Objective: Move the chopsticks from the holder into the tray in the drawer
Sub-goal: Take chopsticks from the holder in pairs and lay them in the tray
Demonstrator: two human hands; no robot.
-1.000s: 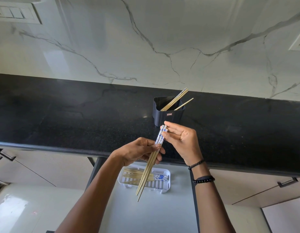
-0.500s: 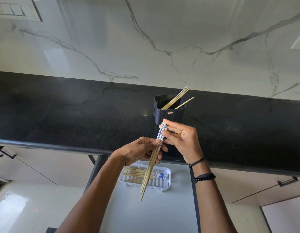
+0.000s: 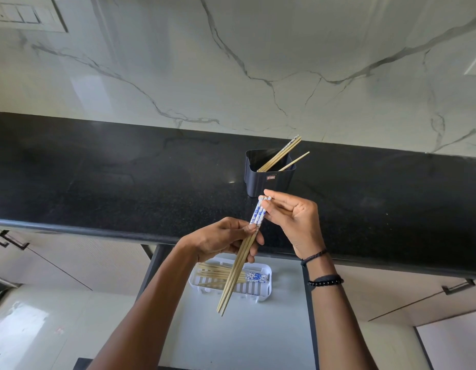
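My left hand point(image 3: 226, 243) is closed around a small bundle of pale wooden chopsticks with blue-and-white patterned tops point(image 3: 245, 252), gripped at mid-shaft between thumb and fingers. My right hand point(image 3: 293, 220) is half open, its fingertips pressed against the patterned top ends, squaring them up. The bundle hangs in the air above the open drawer with the pale grey floor point(image 3: 231, 335), in front of the black speckled stone counter point(image 3: 125, 188).

Orientation: the long axis runs diagonally, patterned ends up and away from me toward the right, bare narrow tips down and toward me on the left. The tips overhang the front wall of the white slotted plastic tray point(image 3: 267, 289) in the drawer. The chopsticks already lying in the tray run left to right with patterned ends to the right, so I judge my bundle needs turning nearly flat to match.

Handling: I judge these sticks light, stiff and smooth, apt to slide against one another and fan out if held loosely. A hold near the middle, with the ends aligned, should keep them together.

Remaining: several more chopsticks lean to the right in the dark rectangular plastic holder point(image 3: 269, 182) on the counter. The task is not finished.
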